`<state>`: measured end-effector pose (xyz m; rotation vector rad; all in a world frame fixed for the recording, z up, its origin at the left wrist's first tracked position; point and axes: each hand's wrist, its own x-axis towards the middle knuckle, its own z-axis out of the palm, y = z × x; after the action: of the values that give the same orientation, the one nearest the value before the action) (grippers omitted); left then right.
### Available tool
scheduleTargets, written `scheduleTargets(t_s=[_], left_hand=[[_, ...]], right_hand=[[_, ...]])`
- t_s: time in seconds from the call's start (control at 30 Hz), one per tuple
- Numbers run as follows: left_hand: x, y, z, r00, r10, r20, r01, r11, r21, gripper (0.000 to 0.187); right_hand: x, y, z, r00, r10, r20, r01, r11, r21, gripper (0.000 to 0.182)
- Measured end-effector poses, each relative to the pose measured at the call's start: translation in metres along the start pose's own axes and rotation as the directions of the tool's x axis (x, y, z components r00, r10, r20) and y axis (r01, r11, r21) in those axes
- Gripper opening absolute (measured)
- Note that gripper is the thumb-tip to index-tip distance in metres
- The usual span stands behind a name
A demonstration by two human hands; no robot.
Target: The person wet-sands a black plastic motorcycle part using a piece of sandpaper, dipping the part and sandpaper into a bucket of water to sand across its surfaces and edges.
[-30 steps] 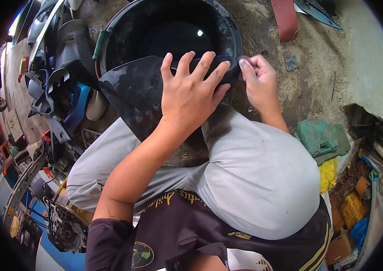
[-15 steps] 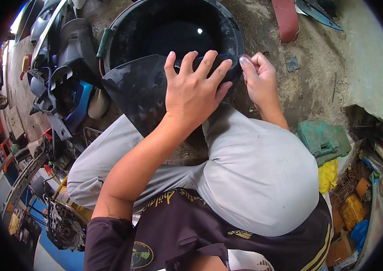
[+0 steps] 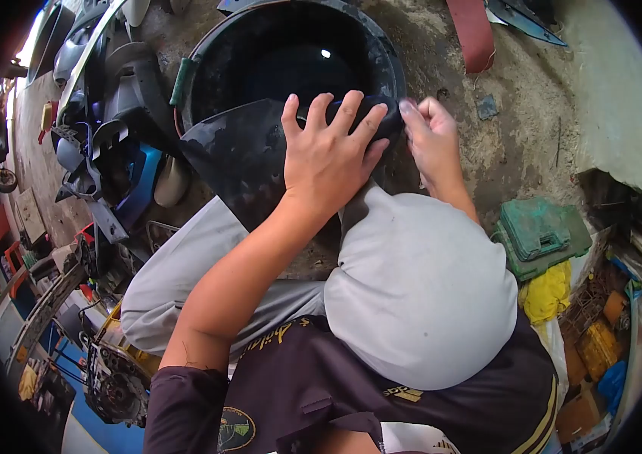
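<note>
From my end the floor (image 3: 525, 106) takes up the most room, stained and rough, running along both sides of the work. Next I have the grey trousers (image 3: 427, 287), with one bent knee raised large below the hands, and then the dark shirt (image 3: 275, 393) along the bottom of my view. Ahead of the knees I see the round black basin (image 3: 212, 68), dark inside, with one bright spot of reflected light. The dark panel (image 3: 241, 144) lies across the near side of that basin, over the lap, its broad pointed end to my left and its narrow end to my right. My left grip (image 3: 328, 155) rests palm down on it, fingers spread wide and wrapped around nothing that I can see. The green case (image 3: 536, 231) sits well to the right, near the knee. My right grip (image 3: 434, 140) is bent nearly closed at the panel's narrow end, thumb against the fingers; I cannot tell whether something is pinched there. Further off are the red strip (image 3: 472, 38) and, below the case, the yellow bundle (image 3: 546, 291). Smallest are the dark scrap (image 3: 488, 107) on the floor and the green sleeve (image 3: 181, 82) at the basin's left side
</note>
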<state>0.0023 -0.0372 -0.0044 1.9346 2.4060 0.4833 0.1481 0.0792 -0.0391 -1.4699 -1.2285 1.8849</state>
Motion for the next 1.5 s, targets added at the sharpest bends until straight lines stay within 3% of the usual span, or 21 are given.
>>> scheduleTargets(t_s=[0.17, 0.2, 0.3, 0.43, 0.53, 0.63, 0.77, 0.9, 1.1, 1.2, 1.3, 1.4, 1.5], left_hand=[[0.0, 0.0, 0.0, 1.0, -0.005, -0.004, 0.005, 1.0, 0.008, 0.046], [0.001, 0.0, -0.001, 1.0, -0.004, -0.01, 0.003, 1.0, -0.002, 0.046], [0.001, 0.0, 0.0, 1.0, -0.003, -0.001, 0.003, 1.0, -0.002, 0.048], [0.001, 0.0, -0.001, 1.0, -0.003, 0.003, 0.003, 1.0, -0.001, 0.046], [0.002, 0.0, 0.0, 1.0, -0.007, -0.004, 0.007, 1.0, 0.002, 0.047], [0.0, 0.001, -0.001, 1.0, -0.01, 0.008, 0.01, 1.0, -0.005, 0.047], [0.001, 0.0, 0.0, 1.0, -0.013, -0.006, 0.013, 1.0, 0.0, 0.046], [0.001, 0.0, 0.0, 1.0, -0.011, -0.001, 0.011, 1.0, 0.0, 0.045], [0.002, -0.002, 0.002, 1.0, 0.001, -0.016, -0.001, 1.0, -0.005, 0.045], [0.0, -0.001, 0.001, 0.999, -0.034, 0.006, 0.034, 0.999, 0.008, 0.048], [0.003, -0.001, 0.003, 0.998, -0.062, 0.012, 0.062, 0.998, 0.017, 0.051], [0.001, -0.001, 0.001, 0.998, -0.059, 0.008, 0.059, 0.998, 0.001, 0.055], [0.003, -0.002, -0.008, 0.999, -0.04, 0.009, 0.04, 0.999, -0.037, 0.058]], right_hand=[[0.016, -0.004, 0.002, 0.999, -0.017, 0.027, 0.017, 1.0, -0.005, 0.033], [0.011, -0.002, 0.003, 0.996, -0.083, 0.01, 0.083, 0.995, -0.05, 0.034], [0.007, 0.003, -0.004, 1.0, 0.002, 0.002, -0.002, 1.0, -0.031, 0.034], [0.017, -0.001, -0.006, 0.999, -0.024, 0.037, 0.025, 0.999, -0.028, 0.033], [0.003, -0.002, -0.011, 0.992, 0.117, 0.036, -0.118, 0.993, 0.027, 0.034], [0.005, -0.014, -0.004, 0.997, 0.064, 0.034, -0.071, 0.959, 0.275, 0.034], [0.004, -0.009, -0.005, 0.994, 0.065, 0.083, -0.074, 0.992, 0.103, 0.034], [0.008, 0.0, -0.002, 0.998, -0.027, 0.058, 0.024, 0.999, 0.048, 0.034], [0.002, -0.002, -0.009, 0.99, 0.111, 0.09, -0.118, 0.99, 0.076, 0.036], [0.019, 0.009, -0.004, 0.997, 0.02, 0.078, -0.018, 1.0, -0.019, 0.037], [0.012, 0.002, -0.003, 0.994, 0.072, 0.081, -0.071, 0.997, -0.008, 0.037], [0.003, 0.007, -0.003, 0.989, 0.093, 0.117, -0.122, 0.954, 0.274, 0.036], [0.002, -0.004, -0.003, 0.991, 0.041, 0.13, -0.084, 0.934, 0.346, 0.035]])
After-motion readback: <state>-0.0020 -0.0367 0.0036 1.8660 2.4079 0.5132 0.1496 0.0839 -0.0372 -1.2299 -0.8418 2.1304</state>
